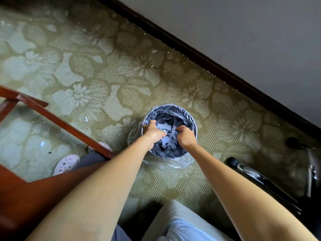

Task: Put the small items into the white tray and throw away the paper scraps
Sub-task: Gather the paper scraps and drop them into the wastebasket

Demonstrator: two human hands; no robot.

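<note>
Patterned green carpet (97, 80) is seen beneath a round bin (192, 119) lined with clear plastic, over which the left hand (153, 132) and right hand (185, 136) are held with fingers loosely curled, white paper scraps (167, 136) lying inside between them, no grasp discernible.

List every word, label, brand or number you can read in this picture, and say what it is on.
None: no legible text anywhere.
The paper scraps in the lined bin look blank.
The shoe bears round decorations, but no lettering can be read on them.
The carpet carries only a floral pattern.
</note>
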